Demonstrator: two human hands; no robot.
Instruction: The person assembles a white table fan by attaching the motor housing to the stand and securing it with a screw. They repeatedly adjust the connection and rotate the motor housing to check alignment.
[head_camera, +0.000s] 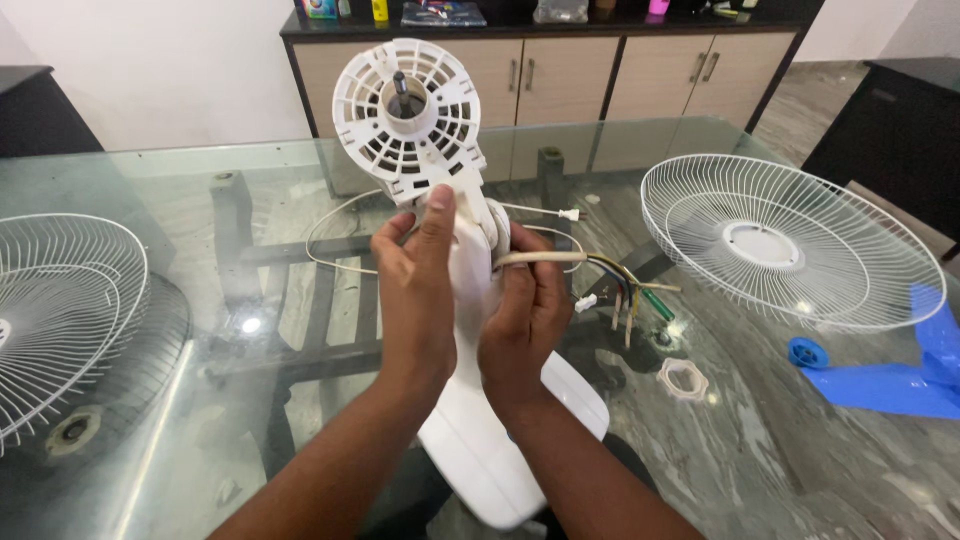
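2 hands, our left hand (415, 290) and right hand (522, 310), clamp 1 white fan body (470, 280) with round vented motor housing and loose wires (615, 280); 2 wire guards (790, 240) flank us.

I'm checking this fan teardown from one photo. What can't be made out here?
Head view only:
- Fan neck: wrapped by left hand and right hand.
- Left grille: cut by frame edge.
- Blue blade: cut at right edge.
- Counter items: cropped, small.

My fan body (470, 400) is plain white, blue blades (890, 375) right of it, white wire grills (790, 240) both sides.
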